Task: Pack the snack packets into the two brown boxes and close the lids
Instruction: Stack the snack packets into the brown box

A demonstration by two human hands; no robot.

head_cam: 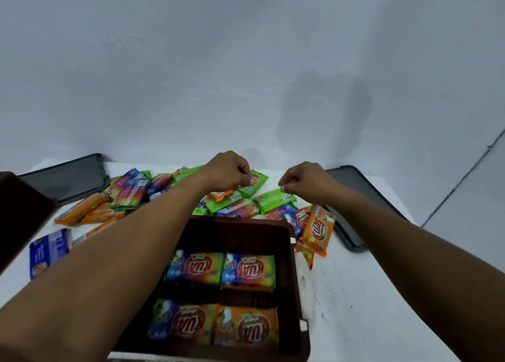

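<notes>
An open brown box (289, 279) stands in front of me with several packets (247, 270) lying flat inside. A second brown box (19, 214) shows only its corner at the left edge. Loose snack packets in green, orange and blue lie heaped on the white table beyond the box. My left hand (228, 171) reaches over the heap, its curled fingers pinching the edge of a green packet (257, 182). My right hand (303, 181) is beside it, fingertips pinching the top edge of another green packet (274, 200).
Two dark lids lie flat on the white table (355, 293), one lid (68, 179) at the back left and the other lid (358, 194) at the right. Orange packets (318, 229) lean by the box's right corner. A blue packet (49, 249) lies at the left. A pale wall rises behind.
</notes>
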